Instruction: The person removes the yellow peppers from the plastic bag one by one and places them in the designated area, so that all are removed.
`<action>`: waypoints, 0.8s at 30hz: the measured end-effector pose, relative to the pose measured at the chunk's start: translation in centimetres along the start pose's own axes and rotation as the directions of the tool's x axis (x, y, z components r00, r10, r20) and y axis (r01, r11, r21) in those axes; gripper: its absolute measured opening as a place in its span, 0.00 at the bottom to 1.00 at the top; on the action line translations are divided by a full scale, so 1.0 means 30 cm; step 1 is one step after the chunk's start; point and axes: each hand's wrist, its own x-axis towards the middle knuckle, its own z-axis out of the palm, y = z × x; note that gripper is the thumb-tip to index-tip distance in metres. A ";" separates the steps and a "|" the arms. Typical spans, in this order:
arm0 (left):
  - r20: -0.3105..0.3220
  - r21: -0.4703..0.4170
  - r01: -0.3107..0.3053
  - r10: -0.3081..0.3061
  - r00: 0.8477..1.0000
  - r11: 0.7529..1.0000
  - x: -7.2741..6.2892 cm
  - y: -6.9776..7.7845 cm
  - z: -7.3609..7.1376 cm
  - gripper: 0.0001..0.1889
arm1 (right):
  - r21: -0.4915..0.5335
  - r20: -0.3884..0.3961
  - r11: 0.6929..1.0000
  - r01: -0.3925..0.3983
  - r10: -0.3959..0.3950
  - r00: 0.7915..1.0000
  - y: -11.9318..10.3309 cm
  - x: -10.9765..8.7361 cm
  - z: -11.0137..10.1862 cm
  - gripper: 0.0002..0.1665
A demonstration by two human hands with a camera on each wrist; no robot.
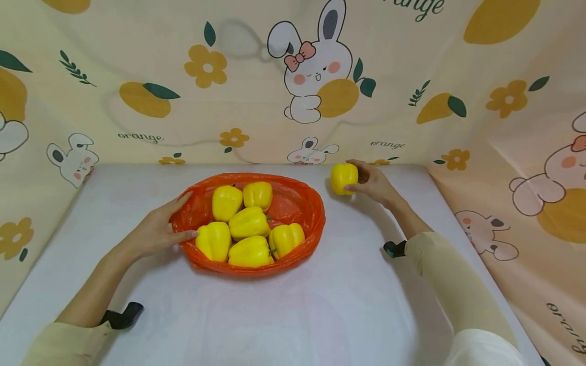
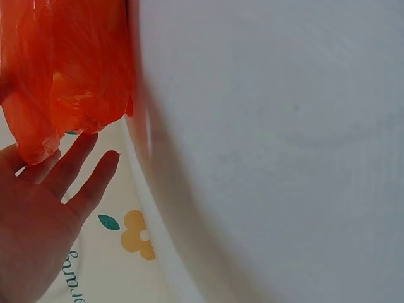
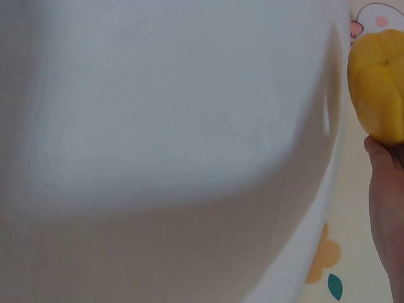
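Note:
A red plastic bag [image 1: 293,203] lies spread wide on the table, its rim rolled into an oval. Several yellow bell peppers [image 1: 248,223] sit inside it. My left hand [image 1: 153,229] touches the bag's left side with spread, fairly straight fingers; the thumb reaches over the rim beside a pepper. From the left wrist, fingertips [image 2: 88,140] meet the bag's outer surface [image 2: 82,69]. To the right of the bag, near the table's back edge, my right hand [image 1: 373,183] grips another yellow bell pepper [image 1: 343,178]. That pepper [image 3: 379,82] is cut off by the right wrist view's edge.
A white-covered table [image 1: 274,320] lies beneath everything. Behind it hangs a cream cloth [image 1: 247,112] printed with rabbits and fruit, and another stretch covers the right side. Black wrist devices [image 1: 123,316] stick out from both sleeves.

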 end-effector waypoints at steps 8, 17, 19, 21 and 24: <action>0.001 0.010 0.005 -0.005 1.000 1.000 0.004 -0.003 -0.002 0.55 | 0.024 0.000 0.998 -0.051 0.051 0.999 0.032 0.028 -0.002 0.47; 0.001 0.023 0.007 -0.007 1.000 1.000 0.007 0.003 -0.004 0.54 | -0.020 0.026 0.995 -0.097 0.098 0.995 0.091 0.037 -0.037 0.52; 0.004 0.021 0.015 -0.015 1.000 1.000 0.007 0.006 -0.003 0.55 | -0.009 0.047 0.993 -0.116 0.116 0.992 0.063 0.025 -0.037 0.52; 0.008 0.017 0.022 -0.022 1.000 1.000 0.007 0.006 -0.001 0.55 | 0.007 0.065 0.990 -0.138 0.137 0.988 0.031 0.010 -0.033 0.53; 0.014 0.008 0.030 -0.030 0.999 1.000 0.007 0.006 0.002 0.55 | 0.012 0.062 0.989 -0.145 0.144 0.988 0.033 0.002 -0.028 0.54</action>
